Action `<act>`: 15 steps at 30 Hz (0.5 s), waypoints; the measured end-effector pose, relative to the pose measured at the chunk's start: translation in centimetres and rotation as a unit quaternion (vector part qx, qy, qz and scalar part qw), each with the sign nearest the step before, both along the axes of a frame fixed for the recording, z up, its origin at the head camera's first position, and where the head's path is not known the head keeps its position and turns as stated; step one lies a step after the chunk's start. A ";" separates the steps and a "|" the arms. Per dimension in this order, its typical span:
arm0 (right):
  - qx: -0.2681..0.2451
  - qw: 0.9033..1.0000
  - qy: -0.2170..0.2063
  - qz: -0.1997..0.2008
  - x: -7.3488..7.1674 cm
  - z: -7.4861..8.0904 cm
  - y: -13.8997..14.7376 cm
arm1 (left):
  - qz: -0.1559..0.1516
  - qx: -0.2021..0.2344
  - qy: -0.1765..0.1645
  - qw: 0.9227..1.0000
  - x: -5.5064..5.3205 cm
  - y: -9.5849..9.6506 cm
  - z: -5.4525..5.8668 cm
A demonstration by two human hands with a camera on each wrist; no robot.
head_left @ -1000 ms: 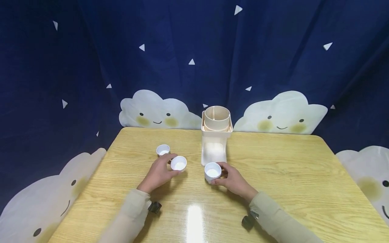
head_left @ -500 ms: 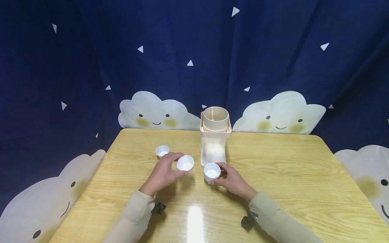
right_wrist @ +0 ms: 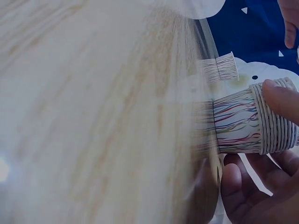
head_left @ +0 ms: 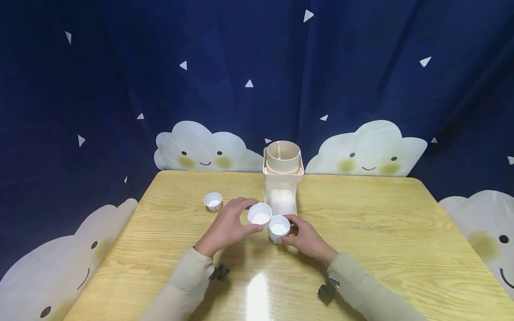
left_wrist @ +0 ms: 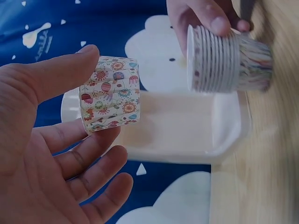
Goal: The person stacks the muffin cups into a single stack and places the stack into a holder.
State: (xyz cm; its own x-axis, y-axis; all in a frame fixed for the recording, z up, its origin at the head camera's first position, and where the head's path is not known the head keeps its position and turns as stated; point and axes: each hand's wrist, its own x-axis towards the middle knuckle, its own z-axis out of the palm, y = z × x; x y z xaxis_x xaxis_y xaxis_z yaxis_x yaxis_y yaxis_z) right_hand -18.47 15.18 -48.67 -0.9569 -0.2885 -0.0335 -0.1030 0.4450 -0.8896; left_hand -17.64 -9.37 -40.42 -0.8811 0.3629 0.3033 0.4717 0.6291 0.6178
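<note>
Between thumb and fingers of my left hand is a paper baking cup with a colourful flower pattern. It is raised over the table, and its white inside shows in the head view. Just to its right, my right hand grips a stack of nested baking cups, their rims layered closely and the lowest one streaked with coloured lines. The stack's base is at the tabletop. In the head view the left cup's edge overlaps the stack's rim. A lone baking cup with thin lines stands upright on the table, left of my left hand.
Behind the hands stands a cream plastic holder with a round tube in its top. The wooden table ends at a dark blue curtain printed with clouds and white triangles. Each wrist carries a small black camera.
My left hand has carried its baking cup to the right, up to the stack. The lone cup now shows whole behind it. My right hand stays put with the stack.
</note>
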 end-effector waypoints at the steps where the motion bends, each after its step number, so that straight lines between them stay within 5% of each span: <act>1: -0.001 1.000 -0.001 0.002 0.0 -0.1 0.0 | -0.004 0.002 -0.002 1.000 0.0 0.3 0.0; 15: 0.003 1.000 0.012 0.010 -0.2 -0.2 0.1 | -0.056 -0.030 -0.021 0.998 -1.3 2.9 -0.5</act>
State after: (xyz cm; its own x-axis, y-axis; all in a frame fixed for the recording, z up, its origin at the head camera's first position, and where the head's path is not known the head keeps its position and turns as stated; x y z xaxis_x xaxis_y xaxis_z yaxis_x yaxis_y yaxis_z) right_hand -18.65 15.29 -48.88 -0.9512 -0.3083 -0.0114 -0.1343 0.4472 -0.8843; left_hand -18.95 -6.51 -40.88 -0.8457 0.4761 0.2413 0.5154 0.6110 0.6009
